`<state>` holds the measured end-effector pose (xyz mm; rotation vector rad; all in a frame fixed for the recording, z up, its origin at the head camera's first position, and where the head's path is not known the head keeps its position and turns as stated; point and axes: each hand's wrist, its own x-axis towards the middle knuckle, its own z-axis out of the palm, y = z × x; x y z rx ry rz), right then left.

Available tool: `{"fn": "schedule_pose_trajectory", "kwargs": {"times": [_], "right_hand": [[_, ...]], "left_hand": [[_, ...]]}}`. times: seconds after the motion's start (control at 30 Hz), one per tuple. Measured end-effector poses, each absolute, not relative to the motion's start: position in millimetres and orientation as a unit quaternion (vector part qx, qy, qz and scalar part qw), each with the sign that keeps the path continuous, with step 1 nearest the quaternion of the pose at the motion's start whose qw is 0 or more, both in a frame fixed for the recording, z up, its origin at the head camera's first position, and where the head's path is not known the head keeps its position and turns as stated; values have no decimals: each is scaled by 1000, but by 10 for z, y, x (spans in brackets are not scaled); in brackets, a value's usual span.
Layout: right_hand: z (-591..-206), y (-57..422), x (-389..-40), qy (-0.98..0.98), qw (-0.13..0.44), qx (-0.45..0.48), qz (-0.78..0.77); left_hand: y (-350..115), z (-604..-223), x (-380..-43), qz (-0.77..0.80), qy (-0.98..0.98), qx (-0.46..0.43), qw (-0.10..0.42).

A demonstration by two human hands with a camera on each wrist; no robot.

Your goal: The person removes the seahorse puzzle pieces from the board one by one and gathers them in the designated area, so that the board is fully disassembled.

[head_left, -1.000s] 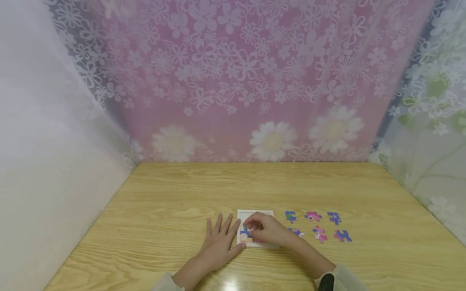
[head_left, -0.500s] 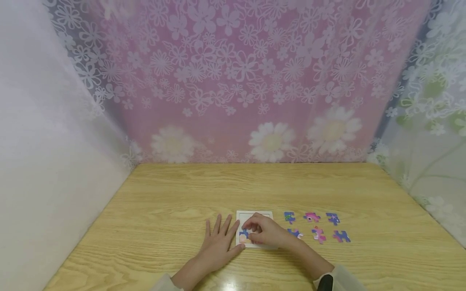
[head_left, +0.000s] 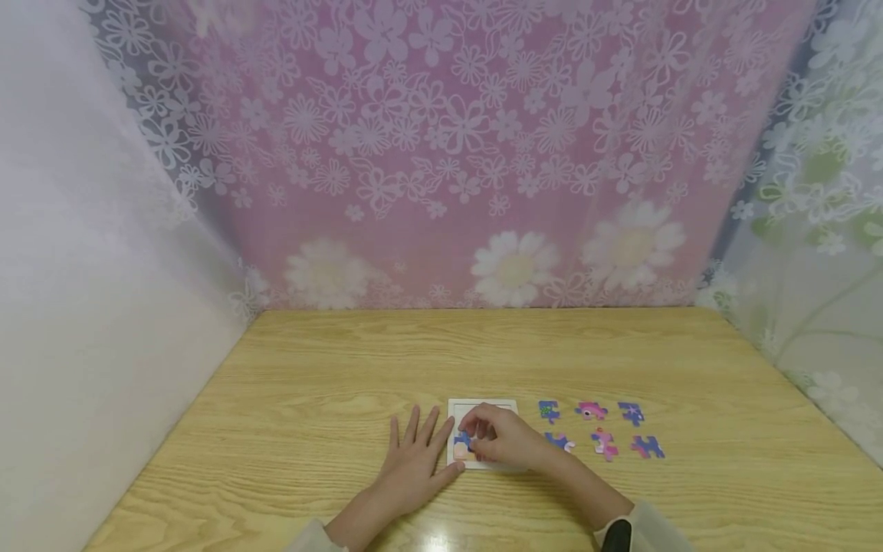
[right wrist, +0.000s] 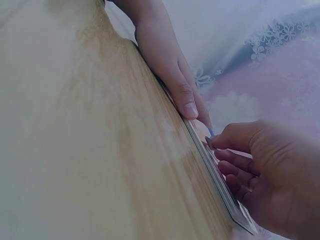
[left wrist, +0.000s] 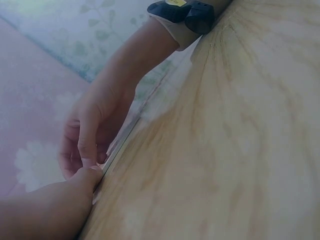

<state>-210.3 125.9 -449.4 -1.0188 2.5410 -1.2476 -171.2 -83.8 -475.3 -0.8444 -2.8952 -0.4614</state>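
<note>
A white puzzle frame (head_left: pixel 484 402) lies flat on the table, with blue and peach puzzle pieces (head_left: pixel 461 451) set in its lower left. My left hand (head_left: pixel 411 468) is spread flat beside it, thumb and index fingertip at the frame's left edge. Over the frame, my right hand (head_left: pixel 502 435) pinches a small puzzle piece (right wrist: pixel 210 142) between thumb and forefinger; its edge shows in the right wrist view, the remainder hidden by the fingers. The right hand also covers much of the frame's inside. In the left wrist view, the right hand (left wrist: pixel 92 127) bends down behind the left thumb (left wrist: pixel 86 176).
Several loose puzzle pieces lie in two rows right of the frame, among them a pink one with an eye (head_left: pixel 592 411) and a blue one with a star (head_left: pixel 631 413). My right forearm passes close to a blue-and-white piece (head_left: pixel 560 441). A floral curtain (head_left: pixel 441 153) stands behind the table (head_left: pixel 331 360).
The head view has shifted very slightly. My right hand stays over the frame's left part with its fingers nearly still, and the left hand keeps its place.
</note>
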Motion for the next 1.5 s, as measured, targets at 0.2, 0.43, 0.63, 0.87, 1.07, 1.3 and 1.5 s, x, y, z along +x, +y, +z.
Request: {"fn": "schedule_pose_trajectory", "kwargs": {"times": [0.2,0.43,0.63,0.87,1.07,1.3,1.5], "right_hand": [[-4469,1259,-2092,829,74,-337,-439],[-4425,1228,-2064,825,93,-314,-460],[-4411,1212,-2056,824,100,-302,-468],[-4344,1249,-2060,821,93,-307,-472],[-4279,1319,-2070,815,75,-329,-472],[-4174,1481,-2031,819,66,-324,-470],[-4099,1679,-1958,821,63,-311,-474]], "left_hand": [[-828,-4725,-1703,-149,-949,-274,47],[-826,-4734,-1708,-149,-950,-270,54],[-827,-4716,-1707,-153,-949,-271,55],[-823,-4722,-1710,-141,-952,-267,49],[-832,-4719,-1703,-150,-948,-277,47],[-833,-4748,-1721,-148,-950,-271,37],[-826,-4743,-1721,-152,-951,-268,40]]}}
